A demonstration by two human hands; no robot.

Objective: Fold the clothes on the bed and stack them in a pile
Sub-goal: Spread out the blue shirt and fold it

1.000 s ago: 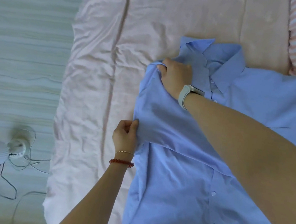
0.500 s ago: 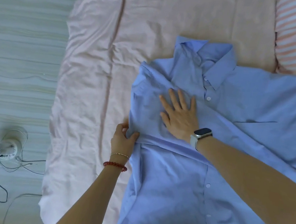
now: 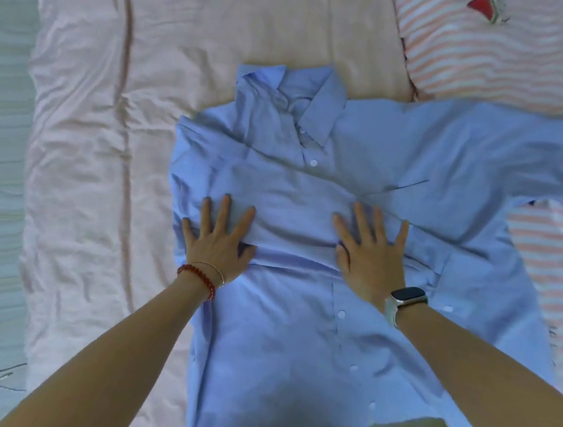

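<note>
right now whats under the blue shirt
The blue shirt lies on the pink sheet, its right side over a striped cloth. Anything else beneath it is covered.

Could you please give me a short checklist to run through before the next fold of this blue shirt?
1. Left side of the blue shirt folded in over the front: ok.
2. Folded sleeve lying flat across the chest: ok; left hand and right hand press it with straight fingers.
3. Right sleeve folded in: not ok; it is spread out toward the striped pillow.
4. Collar tidy: ok; it lies flat.
5. Front buttoned: cannot tell; the placket shows only partly.
6. Hem straight: cannot tell; it runs past the frame's bottom edge.
</note>
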